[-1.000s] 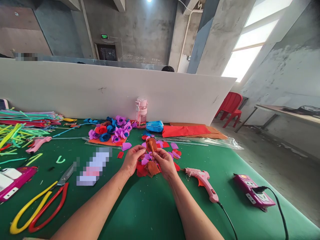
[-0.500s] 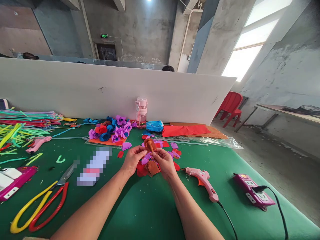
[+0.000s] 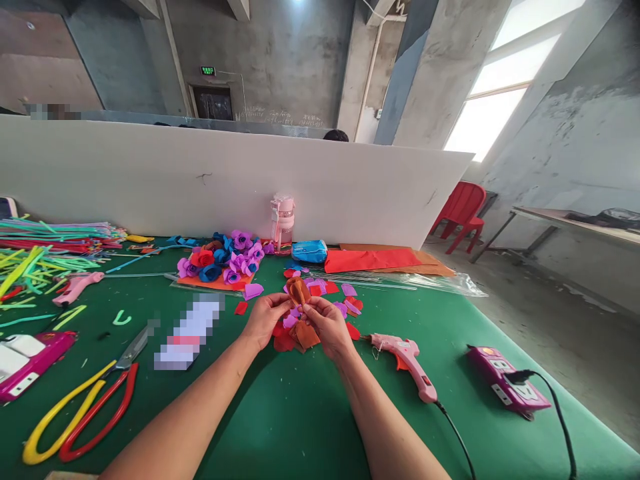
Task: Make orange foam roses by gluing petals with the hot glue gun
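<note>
Between my two hands is a brown paper flower, its petals curled upward. My left hand pinches its lower left side, and my right hand grips its base from the right with thumb and fingers. Beneath and around them lie loose purple, red and brown paper petals, partly hidden by my hands. Finished purple, blue and red paper flowers are heaped on an orange sheet beyond my left hand. To the right of my right hand rests a pink glue gun, its nozzle toward the petals.
Scissors with yellow and red handles lie at left, near coloured pipe cleaners and a second pink glue gun. A purple power strip is at right. A pink bottle stands before the white partition.
The brown flower has turned and tilted slightly in my fingers. Both hands keep their hold with only small finger movements; the things on the table stay put.
</note>
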`<state>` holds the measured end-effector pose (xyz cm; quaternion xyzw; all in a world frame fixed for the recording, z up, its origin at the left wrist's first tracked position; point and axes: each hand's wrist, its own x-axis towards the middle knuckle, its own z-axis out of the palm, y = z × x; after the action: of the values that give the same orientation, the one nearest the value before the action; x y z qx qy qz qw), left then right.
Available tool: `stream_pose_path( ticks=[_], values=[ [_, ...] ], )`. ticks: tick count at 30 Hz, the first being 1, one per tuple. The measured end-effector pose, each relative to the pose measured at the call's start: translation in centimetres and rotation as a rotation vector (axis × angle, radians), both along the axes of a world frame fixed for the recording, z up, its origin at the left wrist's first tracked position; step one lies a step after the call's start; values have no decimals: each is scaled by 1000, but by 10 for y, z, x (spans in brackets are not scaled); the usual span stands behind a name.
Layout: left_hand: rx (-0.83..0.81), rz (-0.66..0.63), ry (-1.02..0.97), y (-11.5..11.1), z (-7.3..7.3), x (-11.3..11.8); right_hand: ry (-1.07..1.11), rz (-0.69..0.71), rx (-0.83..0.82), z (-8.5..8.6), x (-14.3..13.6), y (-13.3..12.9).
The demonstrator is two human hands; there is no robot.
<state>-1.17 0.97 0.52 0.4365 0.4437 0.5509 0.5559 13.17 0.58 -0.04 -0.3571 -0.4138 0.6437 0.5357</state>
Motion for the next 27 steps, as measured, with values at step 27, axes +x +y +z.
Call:
stream_pose_path(
  ticks=[27],
  values=[
    [-18,-52,-137,-3,1,4,-55,-5,66,-7,-2,4]
  ],
)
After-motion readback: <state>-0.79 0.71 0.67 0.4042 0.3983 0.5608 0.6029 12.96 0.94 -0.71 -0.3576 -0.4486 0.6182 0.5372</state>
